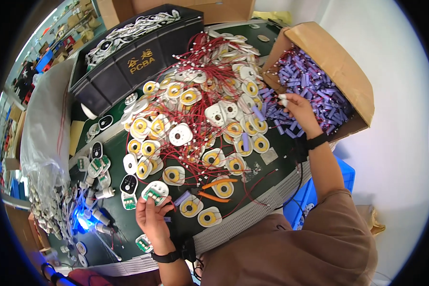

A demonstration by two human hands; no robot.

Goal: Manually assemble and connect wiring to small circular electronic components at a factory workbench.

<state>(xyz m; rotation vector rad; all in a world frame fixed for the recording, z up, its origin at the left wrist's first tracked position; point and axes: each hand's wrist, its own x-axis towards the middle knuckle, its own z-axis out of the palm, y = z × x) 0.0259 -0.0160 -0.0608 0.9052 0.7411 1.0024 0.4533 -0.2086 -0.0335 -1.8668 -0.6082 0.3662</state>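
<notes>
My left hand [152, 220] is closed on the lower edge of a white plastic housing [161, 187] with a green circuit board set in it. Beside its fingers lie a purple cylindrical battery [181, 198] and orange-handled pliers [217, 194]. My right hand [298, 110] reaches to the near left edge of a cardboard box [333, 45] heaped with purple batteries [310, 81]. White covers sit on its fingertips, and its fingers are drawn together; whatever is between them is too small to make out. Batteries also spill out beneath this hand.
White housings with yellow coils [175, 175] and red wires [195, 114] pile across the green table [102, 248]. A black crate [124, 71] full of white parts stands at the back. Left are a glowing blue light [85, 221] and plastic bag [47, 124]; a blue bin [345, 174] sits below right.
</notes>
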